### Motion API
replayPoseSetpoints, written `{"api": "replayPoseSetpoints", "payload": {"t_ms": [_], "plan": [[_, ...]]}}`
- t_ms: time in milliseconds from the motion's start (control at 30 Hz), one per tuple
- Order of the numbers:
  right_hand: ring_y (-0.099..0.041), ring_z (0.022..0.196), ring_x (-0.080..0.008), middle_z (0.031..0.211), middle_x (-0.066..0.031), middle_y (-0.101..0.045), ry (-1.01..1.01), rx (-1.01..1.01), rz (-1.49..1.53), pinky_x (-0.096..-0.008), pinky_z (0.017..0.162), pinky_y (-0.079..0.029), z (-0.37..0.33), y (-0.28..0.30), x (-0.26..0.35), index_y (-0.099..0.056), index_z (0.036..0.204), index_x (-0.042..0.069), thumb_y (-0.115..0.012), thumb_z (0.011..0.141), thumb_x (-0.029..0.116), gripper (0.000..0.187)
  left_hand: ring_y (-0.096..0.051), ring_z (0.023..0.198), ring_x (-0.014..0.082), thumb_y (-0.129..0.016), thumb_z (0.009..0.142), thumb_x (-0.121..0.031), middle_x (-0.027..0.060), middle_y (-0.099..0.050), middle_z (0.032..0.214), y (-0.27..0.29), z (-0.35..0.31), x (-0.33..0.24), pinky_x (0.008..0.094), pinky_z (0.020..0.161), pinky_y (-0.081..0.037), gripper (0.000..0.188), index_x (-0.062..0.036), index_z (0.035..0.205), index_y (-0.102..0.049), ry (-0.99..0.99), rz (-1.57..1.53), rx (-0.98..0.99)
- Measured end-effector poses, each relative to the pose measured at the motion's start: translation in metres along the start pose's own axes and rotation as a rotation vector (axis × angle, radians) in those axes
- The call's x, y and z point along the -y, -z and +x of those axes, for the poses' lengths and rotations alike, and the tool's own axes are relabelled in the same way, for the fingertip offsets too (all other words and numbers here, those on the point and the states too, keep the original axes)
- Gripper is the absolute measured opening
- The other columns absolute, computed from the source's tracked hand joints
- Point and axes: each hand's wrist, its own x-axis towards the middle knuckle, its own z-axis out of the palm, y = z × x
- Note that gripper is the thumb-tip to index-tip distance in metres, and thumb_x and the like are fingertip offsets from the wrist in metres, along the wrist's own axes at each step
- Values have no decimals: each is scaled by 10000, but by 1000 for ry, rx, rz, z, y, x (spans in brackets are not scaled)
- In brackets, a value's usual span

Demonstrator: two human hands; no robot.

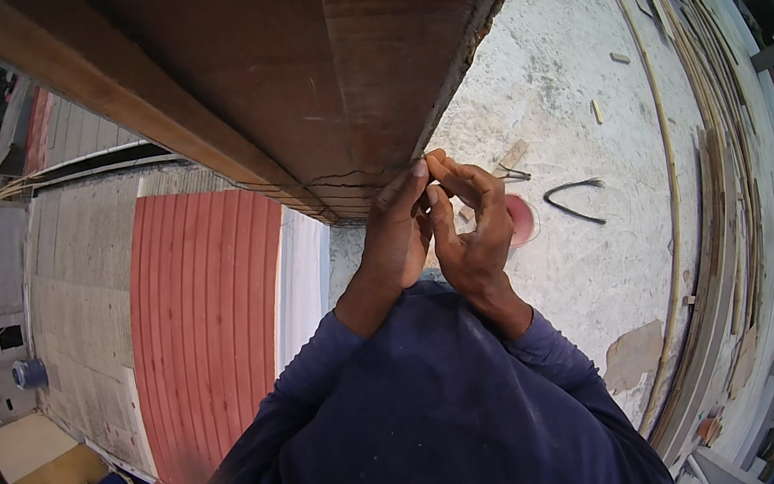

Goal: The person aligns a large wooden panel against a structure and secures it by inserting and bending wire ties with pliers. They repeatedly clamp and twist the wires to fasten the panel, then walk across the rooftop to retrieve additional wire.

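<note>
A tall brown wooden panel (pixel 329 69) stands in front of me, with a timber batten (pixel 173 104) along its left side. Thin dark wire (pixel 347 183) runs across its lower part and leads toward my fingertips at the right edge. My left hand (pixel 394 236) is closed in a pinch there, thumb and fingers against the panel's edge. Just beside it, my right hand (pixel 473 233) pinches too, its index finger and thumb curled close to the left fingertips. The wire end between the fingers is mostly hidden.
On the pale concrete floor (pixel 607 288) lie a red round container (pixel 521 219), a bent bundle of dark wire (pixel 572 208) and small wood scraps (pixel 515 156). Long bamboo poles and boards (pixel 718 220) line the right edge. At left, a drop shows a red metal roof (pixel 209 331) below.
</note>
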Motion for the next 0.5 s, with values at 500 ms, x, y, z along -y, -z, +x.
{"api": "replayPoseSetpoints", "payload": {"t_ms": [500], "plan": [[-694,899,-233,1049,-77,-735,300,-51,-206,-348,793,-469,14,18,15,-706,1105,45,-774,834,41,279,-606,1042,97,-663,1011,-355,-12,-616,1154,2,3,0,291,940,-510,361,-103,1263,-601,144,-227,69]]}}
